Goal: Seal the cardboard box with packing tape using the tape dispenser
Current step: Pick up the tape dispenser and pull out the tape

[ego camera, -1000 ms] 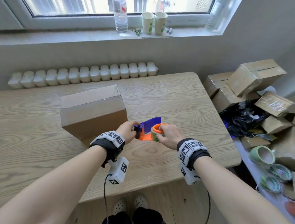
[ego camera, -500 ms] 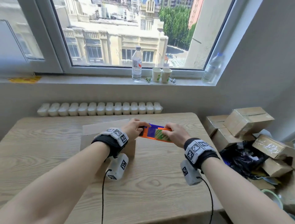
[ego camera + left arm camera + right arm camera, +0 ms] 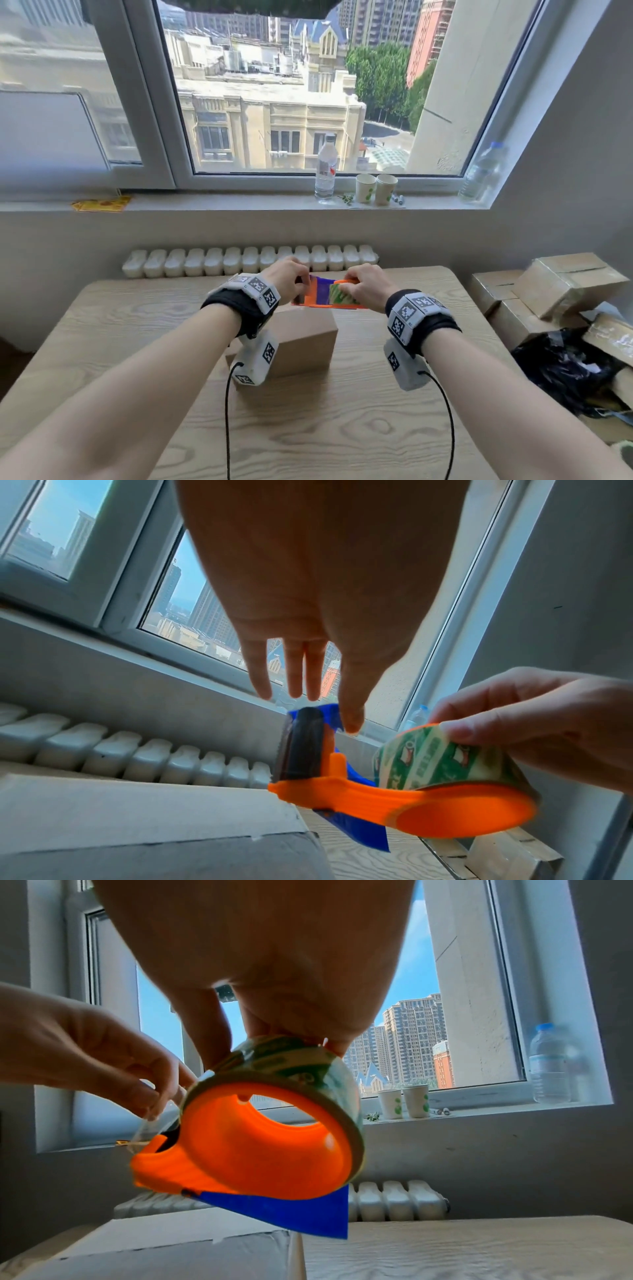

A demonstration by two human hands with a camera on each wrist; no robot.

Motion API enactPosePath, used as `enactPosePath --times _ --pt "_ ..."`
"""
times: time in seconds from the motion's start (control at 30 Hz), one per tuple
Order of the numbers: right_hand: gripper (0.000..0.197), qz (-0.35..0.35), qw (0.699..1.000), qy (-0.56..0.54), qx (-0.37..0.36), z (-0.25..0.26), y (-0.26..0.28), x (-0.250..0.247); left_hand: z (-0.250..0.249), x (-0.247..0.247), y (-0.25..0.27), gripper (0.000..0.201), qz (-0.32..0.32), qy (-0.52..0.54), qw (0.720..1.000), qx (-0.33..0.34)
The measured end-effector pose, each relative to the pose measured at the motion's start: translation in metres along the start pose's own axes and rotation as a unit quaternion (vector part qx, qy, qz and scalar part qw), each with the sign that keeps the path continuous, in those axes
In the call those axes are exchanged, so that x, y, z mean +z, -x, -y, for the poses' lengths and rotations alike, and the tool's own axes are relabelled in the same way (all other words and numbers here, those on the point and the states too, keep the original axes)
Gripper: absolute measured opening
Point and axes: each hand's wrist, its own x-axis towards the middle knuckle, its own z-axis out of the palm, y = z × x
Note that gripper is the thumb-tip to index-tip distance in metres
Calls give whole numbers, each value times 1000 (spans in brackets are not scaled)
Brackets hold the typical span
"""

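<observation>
The orange tape dispenser (image 3: 323,303) with a blue plate (image 3: 291,1213) and a green-printed tape roll (image 3: 428,758) is held in the air above the far right corner of the brown cardboard box (image 3: 303,339). My right hand (image 3: 366,287) grips the roll from above, fingers curled round it. At the dispenser's front end by the black roller (image 3: 304,745), my left hand (image 3: 287,281) pinches the clear free end of tape (image 3: 145,1125). The box (image 3: 171,1240) stands on the wooden table (image 3: 342,428), flaps down.
A white radiator (image 3: 250,263) runs behind the table. On the window sill stand a water bottle (image 3: 325,168), two paper cups (image 3: 376,190) and another bottle (image 3: 479,174). Stacked cardboard boxes (image 3: 561,284) and a black bag (image 3: 561,366) lie to the right.
Both hands have lifted the dispenser from table level beside the box to above its far right corner. The head has tilted up toward the window.
</observation>
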Motion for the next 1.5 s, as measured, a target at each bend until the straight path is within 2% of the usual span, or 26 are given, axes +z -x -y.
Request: enactPosePath --times 0.17,0.33,0.5,0.53,0.63,0.7,0.83,0.97,1.03,1.17,1.37,1.43,1.5 --pt "21 9 1000 19 13 16 -10 10 14 -13 6 14 23 3 1000 15" --pt "21 5 1000 -3 6 19 -21 10 44 -24 9 40 55 78 995 -15" --pt "35 32 999 -13 5 18 -36 7 60 -26 12 64 20 172 983 -57" --pt "37 42 999 -16 5 17 -38 7 62 -27 13 61 5 202 976 -79" --pt "40 58 998 -26 -4 15 -43 6 69 -29 9 33 -31 226 964 -136" --pt "41 64 997 -34 -10 15 -47 4 73 -29 7 19 -50 215 965 -141" --pt "42 83 995 -50 -6 11 -54 2 75 -25 0 10 -73 238 958 -142" --pt "31 101 981 -162 32 12 -63 1 80 -22 -10 11 -92 222 954 -179" --pt "23 112 974 -193 29 10 -69 0 82 -20 -14 13 -102 217 951 -197" --pt "22 121 982 -144 13 7 -78 -1 81 -22 -16 15 -104 210 951 -202" --pt "48 96 994 -47 37 -13 -79 -3 84 -30 -13 14 -136 189 951 -205" --pt "49 81 995 -52 34 -17 -78 -3 84 -29 -15 13 -140 184 950 -210" --pt "40 81 992 -96 28 -18 -78 -4 85 -26 -15 14 -148 181 946 -225"
